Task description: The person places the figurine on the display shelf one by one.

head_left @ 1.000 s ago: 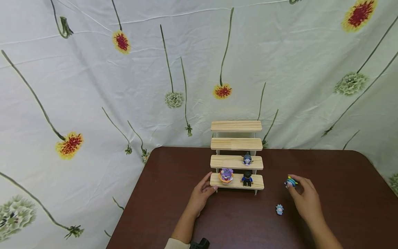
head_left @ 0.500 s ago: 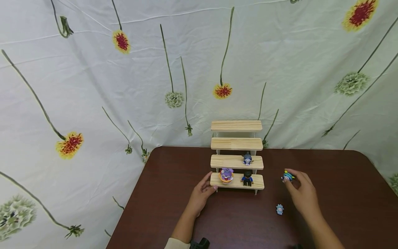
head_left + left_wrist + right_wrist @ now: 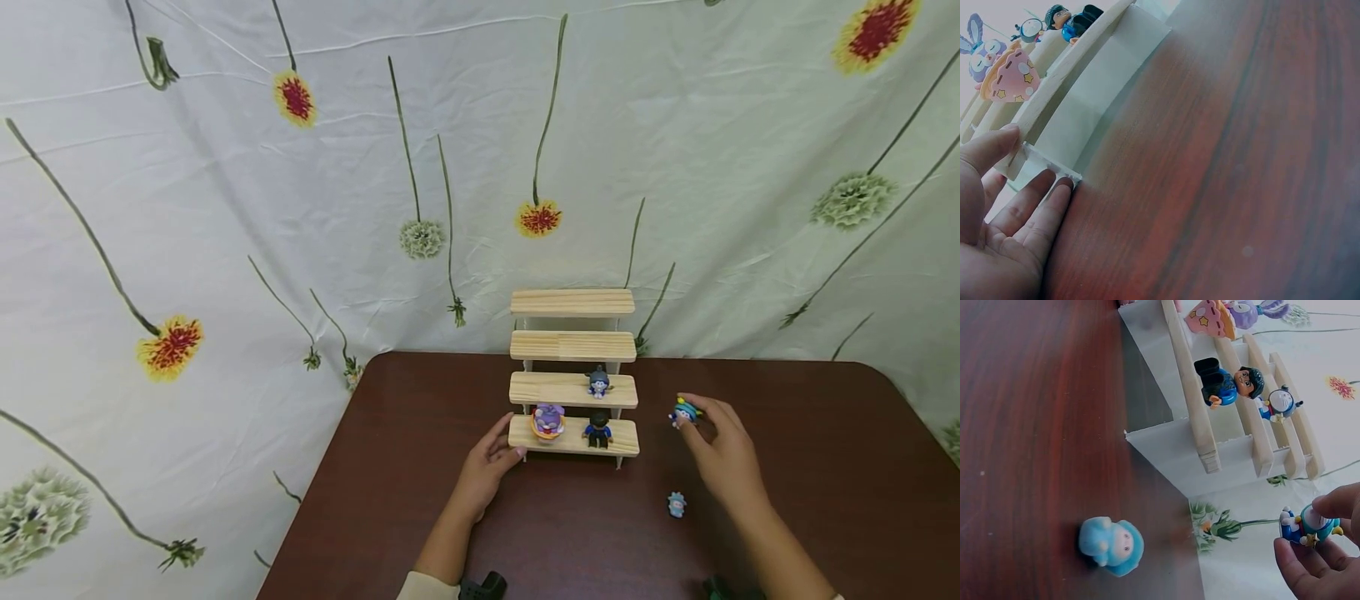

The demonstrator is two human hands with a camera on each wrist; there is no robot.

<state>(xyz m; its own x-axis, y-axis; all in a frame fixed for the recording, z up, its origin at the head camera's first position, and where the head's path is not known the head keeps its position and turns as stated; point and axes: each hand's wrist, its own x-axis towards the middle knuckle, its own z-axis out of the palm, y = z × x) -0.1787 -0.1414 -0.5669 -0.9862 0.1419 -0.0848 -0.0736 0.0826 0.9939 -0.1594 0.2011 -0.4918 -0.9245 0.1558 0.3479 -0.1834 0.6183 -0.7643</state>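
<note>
A stepped wooden display stand (image 3: 573,346) with several light tiers stands on the table. My left hand (image 3: 480,479) holds the left end of its lowest tier, thumb at the front edge, fingers against the pale side support. Between thumb and fingers my right hand (image 3: 729,458) pinches a small figurine (image 3: 1311,526) with a striped teal hat and blue body, held up to the right of the stand. On the lowest tier sit a purple long-eared figurine (image 3: 548,421) in a pink-orange cup and a black-haired toy figure (image 3: 597,432). One tier higher is a dark-hatted figurine (image 3: 598,383).
A light-blue figurine (image 3: 1110,545) stands on the dark brown table (image 3: 825,467), in front of the stand and to its right. Behind the table hangs a white cloth (image 3: 322,192) printed with flowers. A black device (image 3: 483,586) is at the left wrist.
My right hand has moved the hatted figurine leftward and away from me, closer to the stand. The left hand stays at the lowest tier.
</note>
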